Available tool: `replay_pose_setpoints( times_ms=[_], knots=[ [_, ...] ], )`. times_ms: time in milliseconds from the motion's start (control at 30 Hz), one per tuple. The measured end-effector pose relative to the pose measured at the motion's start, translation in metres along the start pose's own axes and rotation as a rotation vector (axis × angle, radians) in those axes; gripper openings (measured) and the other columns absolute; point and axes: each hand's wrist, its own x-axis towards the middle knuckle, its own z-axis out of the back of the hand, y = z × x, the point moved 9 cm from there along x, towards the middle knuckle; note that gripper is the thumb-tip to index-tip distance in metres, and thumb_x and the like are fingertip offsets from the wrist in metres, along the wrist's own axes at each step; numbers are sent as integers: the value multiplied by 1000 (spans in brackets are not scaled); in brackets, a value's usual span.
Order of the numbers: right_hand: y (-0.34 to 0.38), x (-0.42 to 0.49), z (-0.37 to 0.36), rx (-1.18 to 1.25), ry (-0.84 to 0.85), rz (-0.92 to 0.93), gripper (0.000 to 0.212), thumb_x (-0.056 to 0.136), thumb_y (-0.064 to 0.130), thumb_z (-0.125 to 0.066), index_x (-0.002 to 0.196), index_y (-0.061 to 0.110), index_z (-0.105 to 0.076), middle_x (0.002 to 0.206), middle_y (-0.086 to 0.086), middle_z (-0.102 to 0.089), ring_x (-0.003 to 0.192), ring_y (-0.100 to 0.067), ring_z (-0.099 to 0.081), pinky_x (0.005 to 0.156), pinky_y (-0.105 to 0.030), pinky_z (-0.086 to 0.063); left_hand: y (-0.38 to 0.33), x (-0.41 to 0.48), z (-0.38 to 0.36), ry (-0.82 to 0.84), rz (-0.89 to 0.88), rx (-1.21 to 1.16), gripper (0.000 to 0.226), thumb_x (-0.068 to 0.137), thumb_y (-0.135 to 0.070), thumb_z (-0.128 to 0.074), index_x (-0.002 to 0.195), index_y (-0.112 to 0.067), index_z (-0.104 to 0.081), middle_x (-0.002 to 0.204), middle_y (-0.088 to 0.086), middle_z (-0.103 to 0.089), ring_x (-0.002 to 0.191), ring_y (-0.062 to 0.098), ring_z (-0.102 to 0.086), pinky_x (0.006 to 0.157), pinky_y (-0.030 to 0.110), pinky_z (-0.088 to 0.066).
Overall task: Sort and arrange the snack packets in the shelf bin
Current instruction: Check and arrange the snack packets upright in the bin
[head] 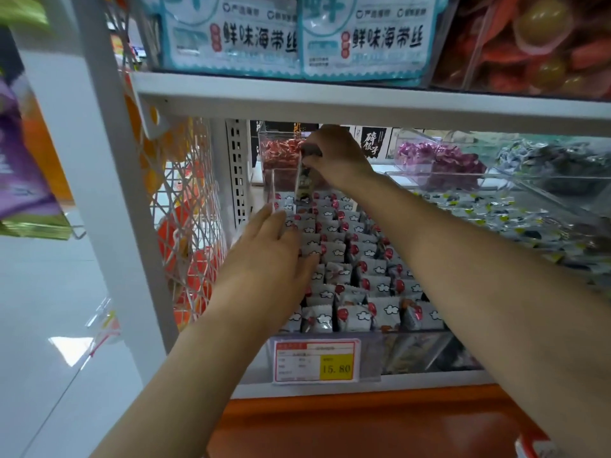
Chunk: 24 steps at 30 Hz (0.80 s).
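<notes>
A small grey-and-dark snack packet (302,183) is being pinched at its top by the curled fingers of the right hand (337,157), arm outstretched, above the rear of the clear plastic shelf bin (413,352). The left hand (267,256) is being rested flat, fingers straight, on white red-marked packets (363,279) inside.

Small grey-white snack packets (360,285), each printed with a red round mark and a white cloud, stand upright in close rows that fill the clear plastic shelf bin (406,348) from front to back. A single packet (302,185) hangs vertically above the far left end of the rows, pinched at its top by the right hand (337,153). The left hand (271,256) lies flat on the left-hand rows.
</notes>
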Motion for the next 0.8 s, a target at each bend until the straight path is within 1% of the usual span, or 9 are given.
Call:
replay_pose_setpoints(
  times_ms=[133,267,367,433,533,567,667,733,800],
  knots=[
    [-3,-6,12,74,-54,-23,24,90,19,-57,112,10,-61,117,-11,-62,107,-26,-57,88,-30,-43,0,-2,-1,17,-14,-20,48,97,-42,-36,137,-15,-42,155,2,-19,143,15,4,113,26,-2],
    [-3,-22,25,123,-129,-1,25,89,18,-59,112,7,-61,116,-10,-63,107,-26,-57,92,-33,-46,-2,-2,2,42,0,69,51,97,-44,-31,140,-15,-37,155,3,-17,144,17,3,114,30,2],
    [-19,-32,39,243,-228,-91,21,88,16,-60,105,4,-63,109,-10,-65,99,-20,-58,76,-19,-39,-16,4,7,29,-37,184,54,98,-42,-27,143,-12,-29,156,7,-15,144,21,0,115,34,4],
    [-34,-38,48,349,-284,-170,16,87,12,-60,95,0,-64,97,-11,-66,88,-20,-59,67,-18,-37,-28,18,2,77,-48,180,55,99,-40,-27,144,-8,-26,155,11,-16,144,24,-4,116,37,-5],
    [-55,-46,51,522,-335,-265,16,86,8,-61,97,-3,-64,86,-6,-63,78,-14,-57,66,-21,-46,-37,55,-21,221,12,193,58,100,-40,-25,143,-1,-24,153,19,-20,142,31,-11,114,44,-16],
    [-60,-47,51,544,-349,-285,14,85,8,-62,95,-2,-63,81,-1,-60,76,-13,-56,65,-18,-46,-37,69,-28,264,39,197,60,100,-42,-24,143,0,-23,152,20,-20,142,33,-13,114,45,-17],
    [-70,-48,47,526,-370,-300,7,85,8,-63,84,8,-56,64,11,-46,67,-13,-52,52,-4,-34,-28,101,-49,337,136,159,64,99,-48,-21,144,-2,-21,152,20,-21,141,33,-15,114,49,-17],
    [-75,-48,42,541,-369,-304,6,85,9,-63,89,6,-58,68,5,-48,66,-14,-53,50,-6,-31,-15,111,-63,351,198,133,69,96,-55,-20,145,-5,-21,152,18,-23,141,31,-18,114,50,-16],
    [-77,-48,41,499,-385,-302,17,86,11,-62,97,-3,-60,80,-3,-52,74,-17,-53,52,-8,-31,-5,115,-74,360,234,79,75,93,-61,-21,145,-7,-20,151,16,-24,140,29,-20,113,52,-19]
  ],
)
